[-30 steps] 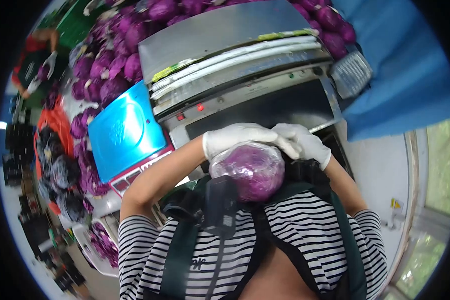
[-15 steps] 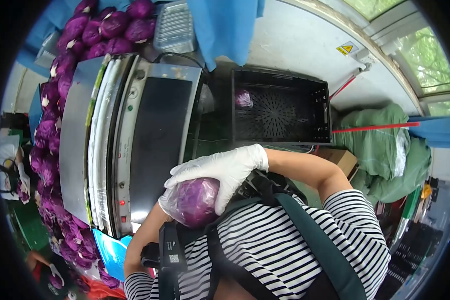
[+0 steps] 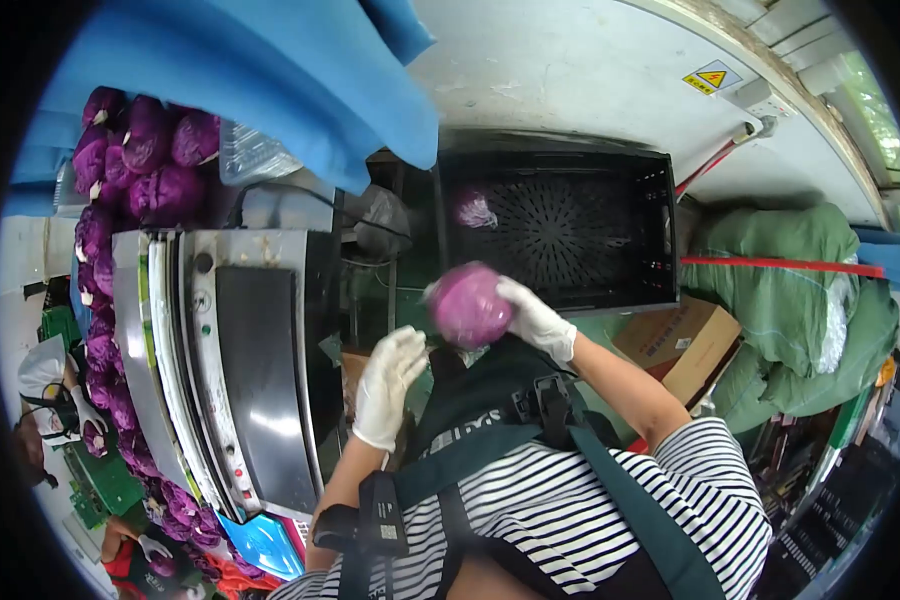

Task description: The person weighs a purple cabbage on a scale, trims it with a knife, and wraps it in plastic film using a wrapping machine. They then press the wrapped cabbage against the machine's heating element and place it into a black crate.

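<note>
A film-wrapped red cabbage (image 3: 468,305) is in my right hand (image 3: 538,322), whose gloved fingers are closed on its right side. It is held near the front left corner of a black plastic crate (image 3: 610,298). My left hand (image 3: 390,383), in a white glove, is open and holds nothing. It is apart from the cabbage, between it and the wrapping machine (image 3: 260,370). Another wrapped red cabbage (image 3: 475,208) lies in the crate's left end.
Piled red cabbages (image 3: 165,193) line the machine's far left side. Clear plastic trays (image 3: 255,152) and a blue cloth (image 3: 300,70) are behind it. To the right are a cardboard box (image 3: 685,345) and green sacks (image 3: 770,245). Other people (image 3: 45,385) work at the far left.
My right hand has carried the cabbage forward and right, from my chest to the crate. My left hand has let go of it. The view has shifted.
</note>
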A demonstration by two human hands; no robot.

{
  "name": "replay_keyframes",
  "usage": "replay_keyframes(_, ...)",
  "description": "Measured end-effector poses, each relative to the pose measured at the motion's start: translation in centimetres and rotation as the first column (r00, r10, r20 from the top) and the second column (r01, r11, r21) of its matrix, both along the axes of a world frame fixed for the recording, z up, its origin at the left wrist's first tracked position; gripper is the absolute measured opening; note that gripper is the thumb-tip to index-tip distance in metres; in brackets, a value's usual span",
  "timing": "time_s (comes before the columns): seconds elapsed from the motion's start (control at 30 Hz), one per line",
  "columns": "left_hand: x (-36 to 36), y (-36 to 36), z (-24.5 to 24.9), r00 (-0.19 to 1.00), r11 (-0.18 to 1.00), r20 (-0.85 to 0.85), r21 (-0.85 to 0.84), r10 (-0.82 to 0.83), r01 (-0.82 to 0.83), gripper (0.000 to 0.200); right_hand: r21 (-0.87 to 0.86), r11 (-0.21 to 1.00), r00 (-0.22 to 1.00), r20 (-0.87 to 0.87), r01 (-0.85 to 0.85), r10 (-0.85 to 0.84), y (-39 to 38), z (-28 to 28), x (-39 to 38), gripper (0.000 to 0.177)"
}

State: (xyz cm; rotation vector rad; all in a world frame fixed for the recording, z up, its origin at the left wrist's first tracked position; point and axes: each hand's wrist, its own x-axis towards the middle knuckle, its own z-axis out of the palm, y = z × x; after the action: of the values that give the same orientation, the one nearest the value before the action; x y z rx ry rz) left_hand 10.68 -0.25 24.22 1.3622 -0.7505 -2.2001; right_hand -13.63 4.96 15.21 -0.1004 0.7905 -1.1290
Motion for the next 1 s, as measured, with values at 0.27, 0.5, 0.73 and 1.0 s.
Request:
replay_keyframes(0.27,0.3,4.4,-4.0,0.984,0.951,0.15,0.305,-0.092,0.042,0.043,0.518,0.795,0.942,-0.275,0.315,-0.194,-2.8,-23.0,-7.2,0.049)
replay_keyframes(0.5,0.9,5.4,-6.5,0.969,0.915,0.244,0.398,-0.037,-0.065,0.044,0.616,0.658,0.899,-0.349,0.433,-0.265,-7.4,-30.9,-6.9,0.063)
replay_keyframes(0.73,-0.2,4.8,-7.6,0.952,0.903,0.301,0.423,-0.065,-0.072,0.045,0.445,0.704,0.82,-0.437,0.553,-0.369,-12.5,-32.4,-11.9,0.074)
replay_keyframes(1.0,-1.2,4.4,-8.7,0.948,0.889,0.296,0.456,-0.114,-0.035,0.042,0.374,0.661,0.719,-0.583,0.651,-0.379,-15.7,-33.1,-11.7,0.104)
